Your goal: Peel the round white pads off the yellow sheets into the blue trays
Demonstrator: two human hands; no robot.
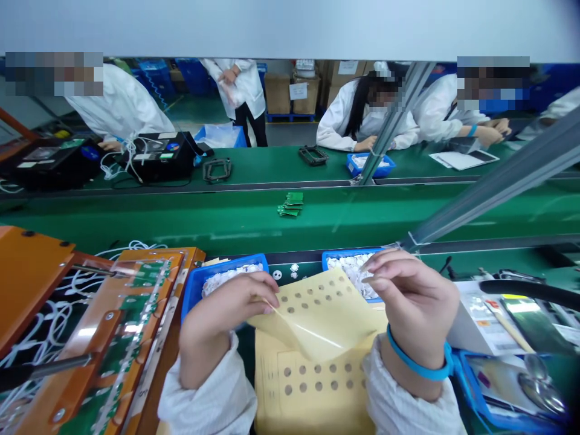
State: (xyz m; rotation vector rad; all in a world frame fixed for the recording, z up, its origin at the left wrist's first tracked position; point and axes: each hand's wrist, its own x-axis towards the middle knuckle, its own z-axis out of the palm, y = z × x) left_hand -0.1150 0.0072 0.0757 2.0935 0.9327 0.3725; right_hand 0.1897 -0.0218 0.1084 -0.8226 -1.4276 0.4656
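My left hand [247, 302] pinches the left edge of a yellowish backing sheet [335, 329] that carries rows of small round grey stickers. The sheet is lifted and curls, glossy along its bend. Beneath it lies a stack of similar sheets [312, 414], also with rows of round dots. My right hand [410, 296], with a blue wristband [419, 365], is raised over the sheet's right side. Its thumb and fingertips come together in a pinch; whatever is between them is too small to make out. Behind that hand stands a blue bin [326, 261] of small white parts.
Another blue bin [193, 290] of white parts stands behind my left hand. An orange fixture [174, 302] with green circuit boards lies left. At right is a blue tray [466, 380]. Small boards [292, 204] lie on the green conveyor. A metal post [489, 187] slants across; co-workers sit opposite.
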